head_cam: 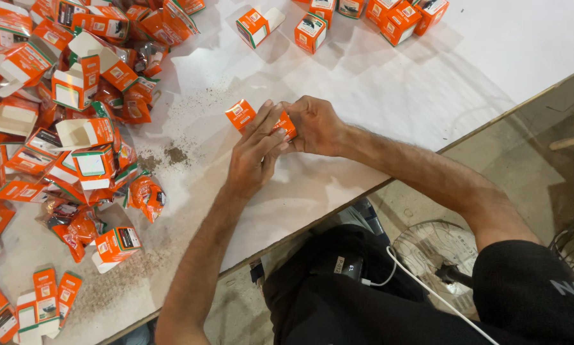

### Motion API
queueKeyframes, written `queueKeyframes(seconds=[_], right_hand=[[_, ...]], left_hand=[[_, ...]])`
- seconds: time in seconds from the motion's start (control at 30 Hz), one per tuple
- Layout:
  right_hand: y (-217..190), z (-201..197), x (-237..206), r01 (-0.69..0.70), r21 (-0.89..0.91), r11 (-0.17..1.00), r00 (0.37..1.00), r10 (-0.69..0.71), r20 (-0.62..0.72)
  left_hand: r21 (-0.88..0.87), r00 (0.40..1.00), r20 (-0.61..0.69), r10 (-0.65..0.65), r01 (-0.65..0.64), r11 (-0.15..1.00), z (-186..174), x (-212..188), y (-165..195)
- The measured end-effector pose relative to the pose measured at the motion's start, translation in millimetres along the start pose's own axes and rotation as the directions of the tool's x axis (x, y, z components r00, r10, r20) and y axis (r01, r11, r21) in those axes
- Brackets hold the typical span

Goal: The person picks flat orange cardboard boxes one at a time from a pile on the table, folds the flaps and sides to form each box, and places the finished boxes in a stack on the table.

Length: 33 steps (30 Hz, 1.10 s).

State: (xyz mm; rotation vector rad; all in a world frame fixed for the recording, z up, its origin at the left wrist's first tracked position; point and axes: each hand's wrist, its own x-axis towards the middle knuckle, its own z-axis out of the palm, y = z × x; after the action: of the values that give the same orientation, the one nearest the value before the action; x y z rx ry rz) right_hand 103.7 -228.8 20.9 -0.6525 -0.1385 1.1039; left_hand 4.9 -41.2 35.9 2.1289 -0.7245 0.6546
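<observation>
Across the left third of the frame, a heap of orange cartons (76, 83) covers the white table (427, 83); many stand open with flaps up, and crumpled orange wrappers (147, 195) lie among them. At lower left, several flattened cartons (50, 291) lie side by side. Dark crumbs (172, 155) are scattered on the table surface just right of the heap.

At centre frame, the left hand (253, 156) lies with fingers extended and close together, pressed flat over a small orange box (242, 115). The right hand (315, 126) is curled, gripping the same box at its right end. The box rests on or just above the table; contact cannot be confirmed. Its left end shows clear of the fingers.

Along the upper centre and upper right, closed boxes (398, 19) stand on the table, well apart from the hands. At lower right, below the table edge, a white cable (427, 287) crosses dark clothing (529, 294).
</observation>
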Motion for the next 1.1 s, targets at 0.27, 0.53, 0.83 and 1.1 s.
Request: queueKeyframes(seconds=[0.27, 0.53, 0.83, 1.1], right_hand=[[-2.9, -7.5, -0.9, 0.087, -0.237, 0.968, 0.995, -0.072, 0.074], [-10.1, 17.2, -5.6, 0.382, -0.839, 0.388, 0.852, -0.500, 0.156], [-12.3, 39.6, 26.9, 0.335, -0.825, -0.456, 0.793, -0.336, 0.508], [-91.4, -51.1, 41.7, -0.123, -0.517, -0.847, 0.603, -0.477, 0.640]], left_hand=[[0.044, 1.000, -0.012, 0.013, -0.012, 0.999, -0.4, -10.0, -1.6], [0.421, 0.961, -0.206, -0.187, 0.260, 0.869, -19.4, -0.8, -28.0], [-0.259, 0.760, -0.060, -0.647, 0.614, 0.746, -22.9, 0.2, -58.9], [0.388, 0.962, -0.268, -0.058, 0.162, 0.907, -8.6, 64.0, -140.4]])
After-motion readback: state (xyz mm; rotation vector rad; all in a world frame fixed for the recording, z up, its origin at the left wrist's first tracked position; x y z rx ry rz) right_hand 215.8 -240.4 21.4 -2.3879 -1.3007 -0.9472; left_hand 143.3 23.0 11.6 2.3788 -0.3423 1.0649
